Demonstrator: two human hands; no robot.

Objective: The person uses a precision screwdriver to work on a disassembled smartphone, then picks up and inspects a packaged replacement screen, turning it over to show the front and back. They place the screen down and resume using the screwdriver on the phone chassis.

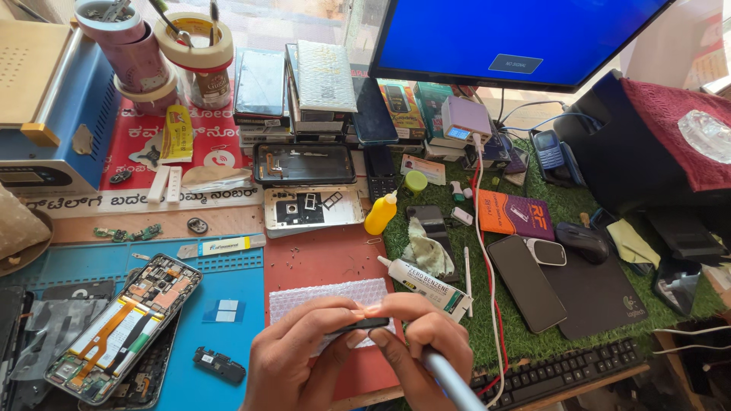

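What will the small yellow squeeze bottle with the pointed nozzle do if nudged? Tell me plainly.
The small yellow squeeze bottle leans on the white phone frame, so it probably slides or topples. Its rounded body would likely roll. It looks like light plastic.

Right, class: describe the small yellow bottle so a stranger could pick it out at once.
Start at the big blue monitor and drop to the bench below its left end. At the left edge of the green grass mat, just right of a white phone frame, stands the yellow bottle. Nothing else nearby is a bright yellow squeeze bottle with a white nozzle.
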